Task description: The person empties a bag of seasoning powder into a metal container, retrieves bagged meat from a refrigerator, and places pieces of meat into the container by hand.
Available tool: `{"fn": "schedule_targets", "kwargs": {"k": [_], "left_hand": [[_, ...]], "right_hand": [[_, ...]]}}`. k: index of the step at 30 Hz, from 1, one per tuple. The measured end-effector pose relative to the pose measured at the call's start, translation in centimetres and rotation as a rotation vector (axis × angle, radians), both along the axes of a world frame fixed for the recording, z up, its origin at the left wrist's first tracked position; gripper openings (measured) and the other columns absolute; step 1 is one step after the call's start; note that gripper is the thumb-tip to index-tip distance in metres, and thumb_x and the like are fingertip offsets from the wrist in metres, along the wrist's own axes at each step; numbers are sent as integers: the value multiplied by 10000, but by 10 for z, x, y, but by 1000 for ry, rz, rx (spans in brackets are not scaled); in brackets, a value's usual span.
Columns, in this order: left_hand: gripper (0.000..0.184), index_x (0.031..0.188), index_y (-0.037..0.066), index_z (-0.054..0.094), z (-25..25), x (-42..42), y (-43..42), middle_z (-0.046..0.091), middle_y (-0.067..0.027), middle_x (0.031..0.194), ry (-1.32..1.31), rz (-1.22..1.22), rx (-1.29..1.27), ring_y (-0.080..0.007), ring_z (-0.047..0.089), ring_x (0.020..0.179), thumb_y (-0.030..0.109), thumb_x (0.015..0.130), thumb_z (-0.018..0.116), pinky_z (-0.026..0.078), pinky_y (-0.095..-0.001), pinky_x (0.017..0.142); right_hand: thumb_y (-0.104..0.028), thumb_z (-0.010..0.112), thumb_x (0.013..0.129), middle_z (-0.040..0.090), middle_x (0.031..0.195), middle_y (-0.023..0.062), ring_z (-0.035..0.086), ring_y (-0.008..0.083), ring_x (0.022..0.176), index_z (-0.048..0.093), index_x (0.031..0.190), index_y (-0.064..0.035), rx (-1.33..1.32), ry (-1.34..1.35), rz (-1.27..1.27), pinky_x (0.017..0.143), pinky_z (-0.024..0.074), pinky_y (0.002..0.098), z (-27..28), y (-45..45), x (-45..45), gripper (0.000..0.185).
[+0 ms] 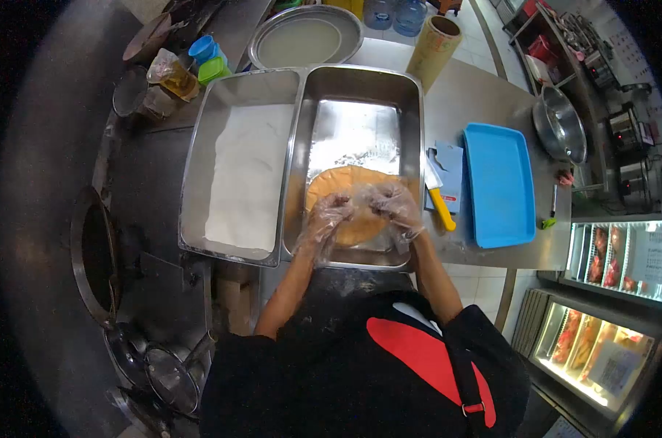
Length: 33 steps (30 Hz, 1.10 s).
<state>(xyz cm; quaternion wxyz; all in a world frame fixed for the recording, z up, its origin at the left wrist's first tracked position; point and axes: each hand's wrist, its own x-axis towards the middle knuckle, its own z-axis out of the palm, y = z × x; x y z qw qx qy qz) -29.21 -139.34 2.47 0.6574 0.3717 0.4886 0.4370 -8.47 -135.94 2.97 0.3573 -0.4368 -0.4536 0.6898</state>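
Both my hands wear clear plastic gloves and are raised over the right-hand deep steel pan [412,95]. My left hand [331,215] has its fingers curled together, close above a round, orange-tan item [356,228] with a wrinkled edge in the near part of that pan. Facing it, my right hand [393,206] is also closed, fingertips pinched. Whatever lies between the fingertips is hidden by the glare of the plastic. Against the left side stands a second steel pan [192,175], holding a layer of white powder [249,175].
Right of the pans lie a yellow-handled knife [442,208], a grey-blue packet [451,171] and a blue tray [500,186]. Behind stand a wide metal basin [305,40] and a roll of plastic film [434,51]. A wok [94,255] sits at left.
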Motion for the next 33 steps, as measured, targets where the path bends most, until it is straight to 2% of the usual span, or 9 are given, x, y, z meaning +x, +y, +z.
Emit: {"fn": "schedule_targets", "kwargs": {"k": [3,9,16,20,22,24,26,29,33], "left_hand": [[326,1020,23,640,16,12,3,662,-66,882,374,-79,72,-140,628,750,254,811,739,516,-303,713],[313,1054,39,649,-10,7,6,675,-62,890,504,-35,224,-129,630,768,260,840,709,508,-293,713],[338,1125,-36,608,20,6,4,587,-168,1125,177,244,-102,-206,599,999,198,977,415,503,-331,847],[339,1156,-52,572,5,8,7,593,-144,1094,206,208,-21,-202,604,960,205,942,513,512,-318,831],[375,1203,-48,524,11,13,13,616,-106,1029,236,79,33,-181,615,858,168,908,608,529,-314,761],[374,1118,-58,562,-18,19,1,631,-140,967,958,48,427,-206,627,825,227,884,624,530,-328,742],[354,953,-42,629,-12,14,2,652,-188,844,1225,-191,330,-253,650,759,297,848,616,520,-330,676],[239,897,5,648,-73,8,16,645,-153,790,837,-3,411,-219,637,728,230,868,572,499,-318,630],[337,960,23,607,-24,7,22,605,-48,874,407,164,148,-129,566,779,357,927,571,474,-312,644]], "right_hand": [[-217,721,840,604,717,5,536,75,631,673,864,-19,19,-16,-33,533,421,215,-15,-1,-1,205],[-268,697,838,654,821,51,625,136,732,676,980,13,71,-138,4,638,511,255,-7,-1,-11,315],[-197,677,809,669,893,140,636,259,832,666,932,1,731,-752,-14,764,513,362,-25,5,-2,233],[-182,672,770,643,900,136,600,301,886,655,866,-54,855,-1182,297,861,475,392,-65,7,-12,161],[-197,654,789,629,875,112,597,276,869,641,853,-67,911,-860,82,853,470,374,-89,12,-3,146],[-197,632,807,620,865,94,595,253,854,632,860,-72,798,-680,71,839,470,357,-89,14,-1,135],[-180,607,825,617,869,83,593,232,842,626,885,-67,527,-666,238,817,475,340,-74,15,3,129],[-123,549,851,621,907,83,594,228,843,617,964,-55,416,-826,273,811,484,319,-11,8,-8,149],[-180,593,855,656,1084,117,625,244,954,639,1120,-68,639,-789,290,859,508,345,-60,15,-5,291]]}}
